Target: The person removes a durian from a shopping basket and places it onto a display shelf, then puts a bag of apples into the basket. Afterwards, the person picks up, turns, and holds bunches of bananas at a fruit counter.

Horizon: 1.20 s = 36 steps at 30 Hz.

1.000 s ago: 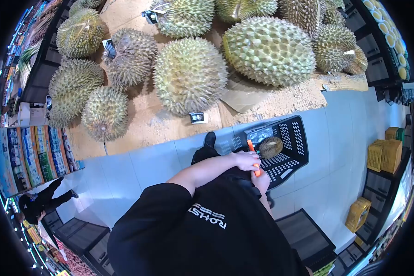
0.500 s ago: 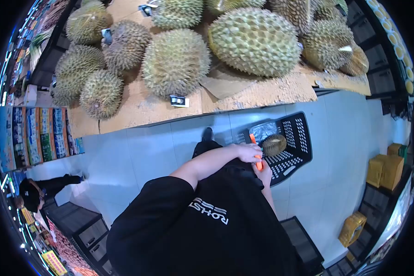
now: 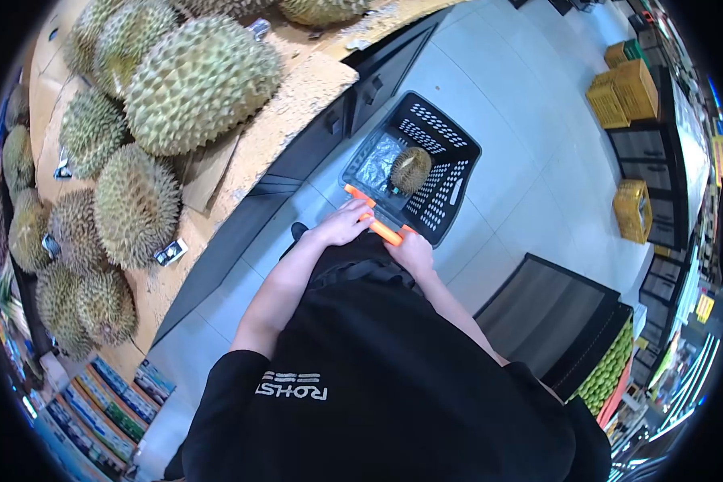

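My left hand (image 3: 344, 223) and my right hand (image 3: 412, 252) are both closed on the orange handle (image 3: 384, 231) of a black basket. The basket (image 3: 455, 195) stands on the floor just beyond my hands, with rows of slots in its sides. Inside it lie a small brown-green durian (image 3: 410, 169) and a clear plastic-wrapped item (image 3: 377, 163). The handle slants between my hands, its upper end by my left hand.
Several durians (image 3: 203, 84) sit on a cardboard-topped stand (image 3: 304, 90) at the left. Yellow crates (image 3: 632, 210) are along the right side. A dark low cabinet (image 3: 550, 313) and green fruit (image 3: 605, 371) are at the lower right.
The view has turned right, so the durian stand now lies at the left and the basket straight ahead. Both hands keep hold of the handle. The person at the left is out of view.
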Each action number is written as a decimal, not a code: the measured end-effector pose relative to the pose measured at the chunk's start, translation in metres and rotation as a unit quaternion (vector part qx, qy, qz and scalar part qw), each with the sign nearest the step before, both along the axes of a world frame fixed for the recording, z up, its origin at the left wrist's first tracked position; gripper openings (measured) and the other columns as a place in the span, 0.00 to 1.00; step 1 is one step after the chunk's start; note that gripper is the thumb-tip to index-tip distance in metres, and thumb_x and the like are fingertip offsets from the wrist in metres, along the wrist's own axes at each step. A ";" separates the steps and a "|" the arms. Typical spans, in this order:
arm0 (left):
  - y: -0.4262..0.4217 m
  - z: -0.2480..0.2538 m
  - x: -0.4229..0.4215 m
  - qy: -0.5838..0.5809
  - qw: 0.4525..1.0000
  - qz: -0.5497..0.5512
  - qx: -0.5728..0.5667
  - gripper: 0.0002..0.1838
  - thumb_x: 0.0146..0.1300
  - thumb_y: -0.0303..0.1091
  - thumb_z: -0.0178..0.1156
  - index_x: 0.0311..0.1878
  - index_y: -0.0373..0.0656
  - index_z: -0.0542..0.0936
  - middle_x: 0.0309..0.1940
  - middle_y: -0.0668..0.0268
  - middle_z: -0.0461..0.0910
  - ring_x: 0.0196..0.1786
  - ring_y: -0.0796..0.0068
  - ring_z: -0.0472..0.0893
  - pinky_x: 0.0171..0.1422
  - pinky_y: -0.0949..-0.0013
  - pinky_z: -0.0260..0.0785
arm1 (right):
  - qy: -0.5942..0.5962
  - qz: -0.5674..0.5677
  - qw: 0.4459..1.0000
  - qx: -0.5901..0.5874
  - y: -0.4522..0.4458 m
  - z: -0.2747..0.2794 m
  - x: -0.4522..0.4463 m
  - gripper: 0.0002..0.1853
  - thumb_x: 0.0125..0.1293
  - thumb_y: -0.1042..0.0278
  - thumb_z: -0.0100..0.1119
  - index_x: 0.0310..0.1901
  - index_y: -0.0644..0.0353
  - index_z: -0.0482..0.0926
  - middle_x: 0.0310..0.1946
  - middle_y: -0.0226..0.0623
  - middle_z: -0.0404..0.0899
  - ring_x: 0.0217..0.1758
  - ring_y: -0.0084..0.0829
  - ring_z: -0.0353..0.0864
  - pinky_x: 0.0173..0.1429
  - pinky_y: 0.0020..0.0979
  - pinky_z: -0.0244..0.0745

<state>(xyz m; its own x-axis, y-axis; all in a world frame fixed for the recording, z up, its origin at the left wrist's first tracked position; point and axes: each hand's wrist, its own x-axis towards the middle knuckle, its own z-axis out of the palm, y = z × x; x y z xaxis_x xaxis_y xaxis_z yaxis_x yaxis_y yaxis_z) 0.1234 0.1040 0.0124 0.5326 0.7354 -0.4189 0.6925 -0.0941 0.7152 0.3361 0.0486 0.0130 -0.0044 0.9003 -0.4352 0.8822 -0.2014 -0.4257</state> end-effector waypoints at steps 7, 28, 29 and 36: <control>0.012 0.002 0.029 0.077 0.995 -0.010 0.063 0.20 0.72 0.46 0.44 0.52 0.40 0.77 0.64 0.57 0.69 0.69 0.56 0.65 0.73 0.53 0.57 | 0.007 0.019 0.999 0.025 0.011 -0.002 0.009 0.18 0.52 0.47 0.66 0.36 0.53 0.86 0.27 0.44 0.84 0.33 0.44 0.85 0.40 0.44 0.80; 0.076 0.016 0.110 0.169 0.975 -0.082 0.116 0.21 0.64 0.48 0.48 0.28 0.45 0.85 0.27 0.55 0.84 0.35 0.54 0.84 0.45 0.52 0.75 | 0.010 0.014 0.998 0.056 0.059 -0.010 0.041 0.20 0.53 0.45 0.65 0.41 0.50 0.86 0.24 0.46 0.83 0.29 0.45 0.85 0.37 0.45 0.80; 0.080 0.016 0.111 0.172 0.974 -0.087 0.117 0.21 0.64 0.48 0.48 0.28 0.45 0.85 0.27 0.55 0.84 0.35 0.54 0.84 0.45 0.53 0.75 | 0.009 0.011 0.998 0.062 0.062 -0.011 0.042 0.20 0.53 0.45 0.65 0.40 0.50 0.86 0.24 0.45 0.83 0.29 0.45 0.85 0.37 0.45 0.80; 0.110 0.003 0.123 0.147 0.977 -0.103 0.111 0.20 0.62 0.48 0.50 0.28 0.45 0.85 0.26 0.55 0.83 0.33 0.51 0.83 0.43 0.52 0.75 | 0.003 -0.015 0.997 0.074 0.089 -0.011 0.056 0.18 0.53 0.46 0.65 0.32 0.53 0.86 0.23 0.44 0.83 0.28 0.45 0.84 0.35 0.44 0.80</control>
<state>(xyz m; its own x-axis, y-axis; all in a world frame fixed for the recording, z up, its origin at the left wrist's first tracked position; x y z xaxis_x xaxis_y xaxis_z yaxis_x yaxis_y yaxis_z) 0.2468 0.2144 0.0159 0.5595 0.7148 -0.4196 0.8153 -0.3836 0.4337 0.3924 0.1374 0.0024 0.0215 0.9544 -0.2979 0.8742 -0.1625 -0.4576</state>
